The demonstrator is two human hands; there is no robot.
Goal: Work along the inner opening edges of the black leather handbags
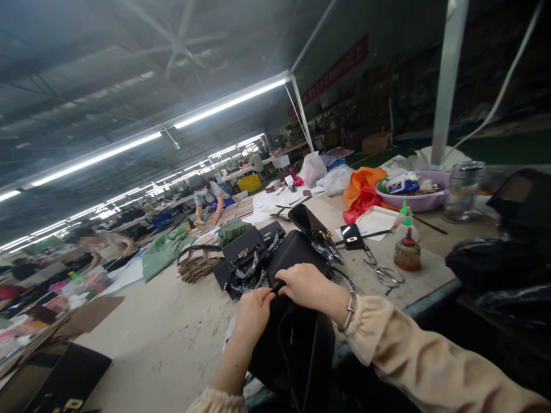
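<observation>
A black handbag (297,350) hangs at the table's near edge, below both hands. My left hand (252,312) pinches its upper edge between thumb and fingers. Close beside it, my right hand (310,287) also grips that edge, fingers curled down. Just beyond the hands lie more black handbags (243,246) with gold-coloured clasps and plastic-wrapped handles. Another black bag (297,252) rests directly behind my right hand. What the fingertips press on is partly hidden.
Scissors (387,277), a glue bottle (407,246), a phone (352,236) and a glass jar (464,192) stand or lie to the right, near a purple basin (415,201). Stacked brown pieces (198,263) sit beyond the bags. Co-workers (210,198) bend over the far table side.
</observation>
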